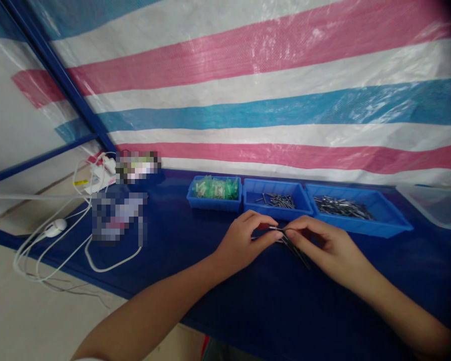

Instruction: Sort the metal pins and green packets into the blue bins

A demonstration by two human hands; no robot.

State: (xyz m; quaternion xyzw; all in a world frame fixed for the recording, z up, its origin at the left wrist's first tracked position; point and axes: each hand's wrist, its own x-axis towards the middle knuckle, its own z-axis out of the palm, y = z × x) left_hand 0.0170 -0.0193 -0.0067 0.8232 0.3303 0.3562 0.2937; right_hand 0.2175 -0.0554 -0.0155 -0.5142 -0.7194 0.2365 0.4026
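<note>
Fingertip to fingertip now, the left hand (238, 239) and the right hand (332, 248) are both pinching 1 thin metal piece (274, 228) over the blue table (304, 306)! Dark slender rods (300, 254) are slanting below; whether they're being held, I can't tell. Just behind, 3 blue bins (215, 204) are standing in a row, green pieces (218, 189) filling the left one.

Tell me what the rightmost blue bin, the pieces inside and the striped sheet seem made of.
Rightmost blue bin: likely plastic, satin, smooth walls. Pieces: probably bare metal, judging by grey glints. Striped sheet: perhaps woven plastic, glossy, creased highlights.
</note>
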